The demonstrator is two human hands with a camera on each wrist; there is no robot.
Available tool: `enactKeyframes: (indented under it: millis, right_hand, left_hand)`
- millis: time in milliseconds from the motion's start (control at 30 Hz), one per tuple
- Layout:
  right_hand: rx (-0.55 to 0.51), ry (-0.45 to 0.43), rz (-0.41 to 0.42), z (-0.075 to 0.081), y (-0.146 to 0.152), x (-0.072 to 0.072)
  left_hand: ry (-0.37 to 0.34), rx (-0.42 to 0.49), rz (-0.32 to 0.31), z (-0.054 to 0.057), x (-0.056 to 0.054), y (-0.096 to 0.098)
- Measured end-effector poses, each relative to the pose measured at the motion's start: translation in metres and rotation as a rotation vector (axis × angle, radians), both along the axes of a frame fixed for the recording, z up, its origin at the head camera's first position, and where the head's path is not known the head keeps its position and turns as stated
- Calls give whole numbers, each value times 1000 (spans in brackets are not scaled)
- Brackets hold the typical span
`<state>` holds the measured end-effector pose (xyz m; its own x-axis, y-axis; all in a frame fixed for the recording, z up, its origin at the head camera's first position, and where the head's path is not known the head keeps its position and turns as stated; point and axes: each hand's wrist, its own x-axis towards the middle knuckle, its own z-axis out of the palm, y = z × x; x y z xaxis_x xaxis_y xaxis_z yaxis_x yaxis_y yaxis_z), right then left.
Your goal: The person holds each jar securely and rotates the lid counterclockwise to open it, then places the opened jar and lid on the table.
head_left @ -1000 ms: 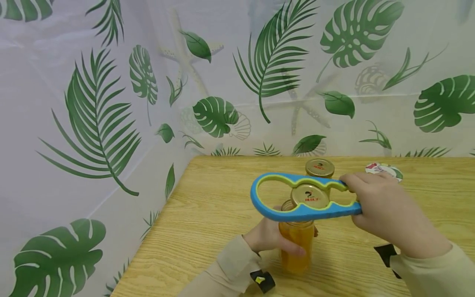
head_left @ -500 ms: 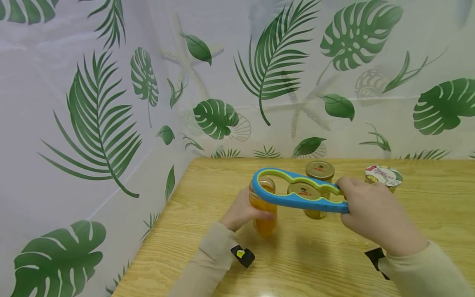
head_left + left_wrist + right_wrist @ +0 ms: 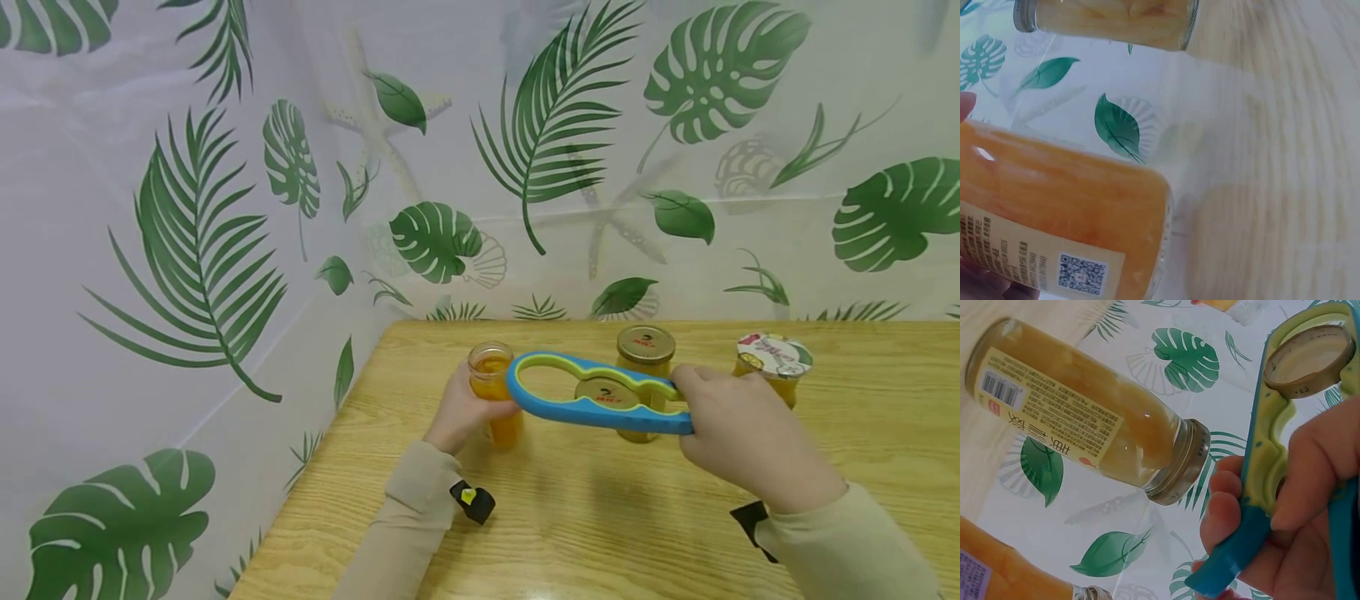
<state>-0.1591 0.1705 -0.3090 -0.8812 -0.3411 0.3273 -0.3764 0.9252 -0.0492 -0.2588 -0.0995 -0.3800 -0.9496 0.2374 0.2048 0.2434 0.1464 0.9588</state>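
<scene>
My left hand (image 3: 465, 408) grips a glass jar of orange fruit (image 3: 504, 429), its mouth uncovered, at the left of the table; the left wrist view shows its printed label with a QR code. With my right hand (image 3: 750, 433) I hold the handles of a blue and yellow-green jar opener (image 3: 600, 414). A gold lid (image 3: 609, 393) sits within the opener's scalloped middle; its underside appears in the right wrist view. Behind the opener stands a capped jar of pale yellow fruit (image 3: 1079, 400).
To the right of the capped jar, partly behind my right hand, is a cup with a printed film lid (image 3: 776, 357). The wooden table (image 3: 570, 533) meets a white leaf-patterned sheet (image 3: 420, 158) at the back and left.
The open jar in my left hand has moved left and away from me, out from under the opener. My right hand has shifted slightly left, with the lid still in the opener.
</scene>
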Motion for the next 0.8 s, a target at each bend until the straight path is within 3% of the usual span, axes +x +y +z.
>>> enactKeyframes:
  millis: [133, 367, 800]
  right_hand:
    - [9, -7, -2, -1, 0, 0]
    - [6, 6, -6, -2, 0, 0]
    - [-131, -156, 2, -5, -4, -4]
  left_hand:
    - [15, -50, 42, -5, -4, -3]
    - [38, -70, 54, -9, -8, -6]
    - [-39, -71, 105, -7, -7, -7]
